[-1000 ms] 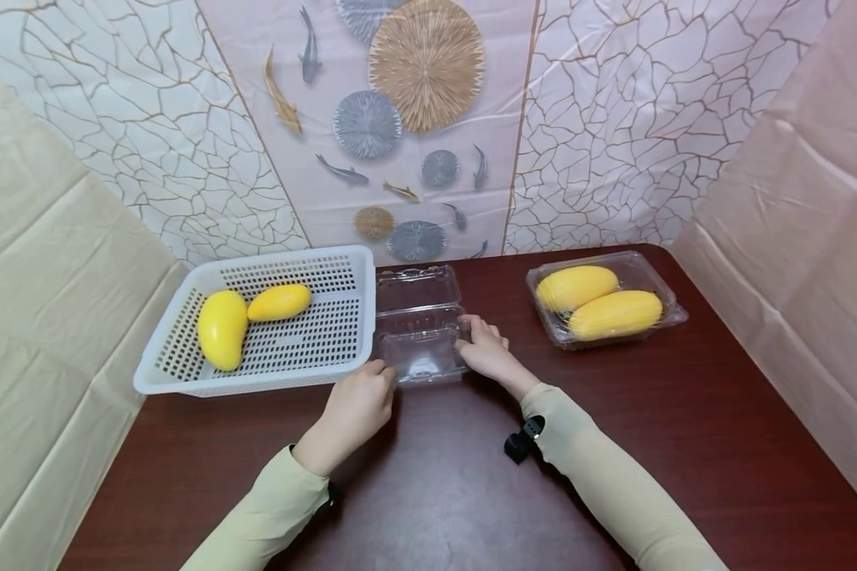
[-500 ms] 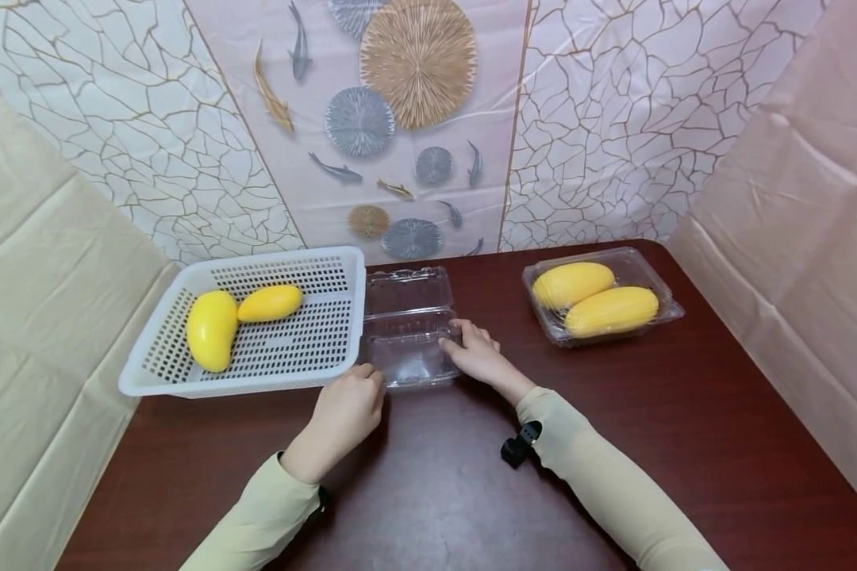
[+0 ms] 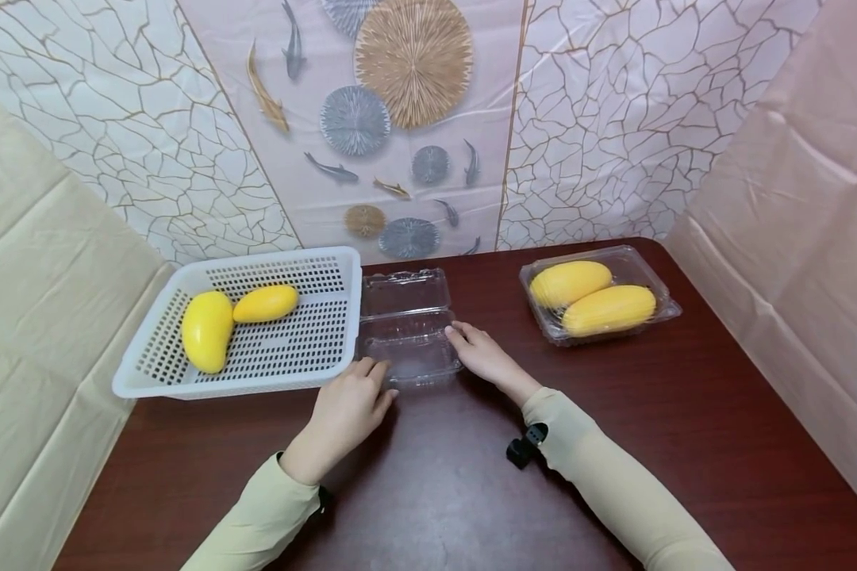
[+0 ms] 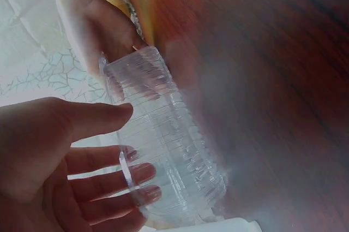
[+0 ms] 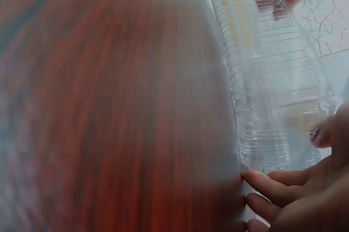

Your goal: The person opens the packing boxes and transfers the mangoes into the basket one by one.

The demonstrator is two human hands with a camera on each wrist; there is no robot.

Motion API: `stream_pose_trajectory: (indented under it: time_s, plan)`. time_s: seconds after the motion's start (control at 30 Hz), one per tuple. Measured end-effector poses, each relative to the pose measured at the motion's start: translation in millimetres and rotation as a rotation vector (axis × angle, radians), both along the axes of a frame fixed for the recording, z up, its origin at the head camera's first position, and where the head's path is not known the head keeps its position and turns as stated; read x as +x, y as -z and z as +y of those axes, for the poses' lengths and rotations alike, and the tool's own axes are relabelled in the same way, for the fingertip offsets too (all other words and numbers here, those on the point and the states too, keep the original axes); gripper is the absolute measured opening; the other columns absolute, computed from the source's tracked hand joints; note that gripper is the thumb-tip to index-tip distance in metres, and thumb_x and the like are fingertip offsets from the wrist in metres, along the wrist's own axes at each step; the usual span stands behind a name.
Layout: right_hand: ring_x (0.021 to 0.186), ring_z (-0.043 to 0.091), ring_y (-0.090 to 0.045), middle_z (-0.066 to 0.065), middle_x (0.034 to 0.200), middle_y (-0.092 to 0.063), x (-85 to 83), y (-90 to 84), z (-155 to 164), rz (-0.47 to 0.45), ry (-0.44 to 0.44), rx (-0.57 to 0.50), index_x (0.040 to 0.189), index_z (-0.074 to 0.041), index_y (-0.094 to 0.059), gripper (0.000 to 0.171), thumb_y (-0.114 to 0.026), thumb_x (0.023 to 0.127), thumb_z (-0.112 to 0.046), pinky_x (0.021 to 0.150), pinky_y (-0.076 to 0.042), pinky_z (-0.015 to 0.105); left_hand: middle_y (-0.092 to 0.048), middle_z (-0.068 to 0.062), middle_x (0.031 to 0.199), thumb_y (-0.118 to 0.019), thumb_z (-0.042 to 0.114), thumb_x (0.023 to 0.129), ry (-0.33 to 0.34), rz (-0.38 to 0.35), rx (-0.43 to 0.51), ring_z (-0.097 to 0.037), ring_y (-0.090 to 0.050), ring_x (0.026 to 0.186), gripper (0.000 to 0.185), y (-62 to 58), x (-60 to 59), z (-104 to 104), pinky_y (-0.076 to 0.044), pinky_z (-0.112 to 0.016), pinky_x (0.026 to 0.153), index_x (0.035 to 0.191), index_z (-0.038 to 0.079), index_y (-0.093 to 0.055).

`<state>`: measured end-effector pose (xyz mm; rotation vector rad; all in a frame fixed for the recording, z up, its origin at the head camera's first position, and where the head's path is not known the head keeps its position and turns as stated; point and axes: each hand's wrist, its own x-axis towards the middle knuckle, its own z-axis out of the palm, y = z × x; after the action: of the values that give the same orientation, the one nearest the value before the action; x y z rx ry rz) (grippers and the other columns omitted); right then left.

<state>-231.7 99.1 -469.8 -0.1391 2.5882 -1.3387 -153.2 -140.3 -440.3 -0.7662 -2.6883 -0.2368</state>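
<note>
Empty clear clamshell box (image 3: 409,337): lying open on the worktop (image 3: 614,444), just right of the white basket (image 3: 328,262). Left hand (image 3: 346,408) and right hand (image 3: 482,354) are flanking its near tray, fingers relaxed and touching the rims, seemingly steadying it, gripping nothing.

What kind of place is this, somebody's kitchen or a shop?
Probably neither: it looks like a staged packing table. Plastic sheeting printed with cracks and fish walls in a dark wooden table, which bears a white basket of mangoes and clear fruit boxes.
</note>
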Motion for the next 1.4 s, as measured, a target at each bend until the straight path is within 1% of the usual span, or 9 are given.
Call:
stream_pose_trajectory:
  time_s: [0.13, 0.37, 0.53, 0.73, 0.83, 0.93, 1.07, 1.23, 1.4]
  plan:
    - [0.146, 0.036, -0.031, 0.022, 0.156, -0.039, -0.7, -2.2, 2, 0.001, 0.011, -0.024, 0.153, 0.003, -0.036, 0.062, -0.034, 0.109, -0.041, 0.119, -0.026, 0.05, -0.069, -0.011, 0.105, -0.08, 0.021, 0.087, 0.015, 0.043, 0.023, -0.029, -0.066, 0.095, 0.039, -1.6, 0.0, 3, -0.058, -0.041, 0.073, 0.12, 0.002, -0.07]
    - [0.147, 0.033, -0.03, 0.021, 0.156, -0.038, -0.5, -4.5, 6, -0.016, 0.048, -0.039, 0.152, 0.005, -0.036, 0.07, -0.027, 0.109, -0.049, 0.12, -0.023, 0.046, -0.068, -0.013, 0.109, -0.08, 0.018, 0.086, 0.054, 0.123, 0.059, -0.03, -0.066, 0.101, 0.04, -6.8, -0.2, 8, -0.058, -0.041, 0.081, 0.121, 0.001, -0.069]
    - [0.143, 0.033, -0.039, 0.021, 0.15, -0.048, -0.7, -7.3, 11, 0.011, 0.047, -0.03, 0.147, 0.004, -0.047, 0.068, -0.025, 0.109, -0.049, 0.118, -0.028, 0.046, -0.065, -0.015, 0.121, -0.077, 0.017, 0.089, 0.059, 0.15, 0.12, -0.031, -0.062, 0.113, 0.04, -17.6, -3.6, 13, -0.056, -0.042, 0.089, 0.125, 0.001, -0.067]
    - [0.128, 0.033, -0.055, 0.019, 0.136, -0.061, -1.0, -9.4, 20, 0.031, 0.035, -0.014, 0.141, 0.001, -0.054, 0.066, -0.025, 0.11, -0.049, 0.113, -0.037, 0.046, -0.066, -0.013, 0.121, -0.074, 0.017, 0.092, 0.061, 0.179, 0.192, -0.029, -0.062, 0.112, 0.036, -32.5, -11.8, 22, -0.055, -0.042, 0.09, 0.125, 0.003, -0.068]
    - [0.127, 0.032, -0.057, 0.016, 0.135, -0.062, -0.4, -12.9, 26, 0.047, 0.031, 0.003, 0.142, -0.001, -0.054, 0.068, -0.026, 0.109, -0.052, 0.111, -0.039, 0.047, -0.066, -0.011, 0.12, -0.073, 0.018, 0.092, 0.072, 0.177, 0.208, -0.028, -0.062, 0.112, 0.035, -37.9, -15.2, 29, -0.055, -0.041, 0.09, 0.124, 0.004, -0.068]
    - [0.128, 0.031, -0.056, 0.015, 0.135, -0.063, 0.1, -18.4, 33, 0.071, 0.025, 0.018, 0.144, -0.003, -0.054, 0.066, -0.029, 0.108, -0.053, 0.109, -0.04, 0.048, -0.066, -0.01, 0.119, -0.072, 0.019, 0.093, 0.083, 0.175, 0.225, -0.027, -0.063, 0.11, 0.034, -42.4, -18.3, 38, -0.056, -0.041, 0.085, 0.124, 0.004, -0.068]
    - [0.132, 0.032, -0.053, 0.016, 0.14, -0.06, -0.3, -26.6, 43, 0.132, 0.001, 0.052, 0.147, -0.004, -0.05, 0.059, -0.036, 0.108, -0.046, 0.11, -0.04, 0.05, -0.066, -0.009, 0.119, -0.072, 0.02, 0.093, 0.095, 0.152, 0.246, -0.027, -0.064, 0.107, 0.034, -48.8, -23.0, 49, -0.058, -0.042, 0.08, 0.124, 0.005, -0.068]
    - [0.137, 0.034, -0.047, 0.016, 0.148, -0.051, 0.9, -39.6, 59, 0.206, -0.012, 0.084, 0.148, -0.006, -0.05, 0.054, -0.044, 0.107, -0.041, 0.111, -0.038, 0.052, -0.065, -0.008, 0.12, -0.071, 0.023, 0.095, 0.106, 0.099, 0.267, -0.025, -0.064, 0.105, 0.034, -57.5, -32.3, 66, -0.058, -0.041, 0.078, 0.125, 0.005, -0.068]
    - [0.134, 0.037, -0.048, 0.018, 0.147, -0.052, 8.6, -52.1, 86, 0.302, 0.022, 0.052, 0.146, -0.005, -0.052, 0.048, -0.049, 0.107, -0.033, 0.109, -0.039, 0.054, -0.063, -0.01, 0.126, -0.068, 0.027, 0.097, 0.12, 0.073, 0.264, -0.024, -0.063, 0.112, 0.037, -62.0, -43.9, 93, -0.058, -0.04, 0.08, 0.127, 0.005, -0.066]
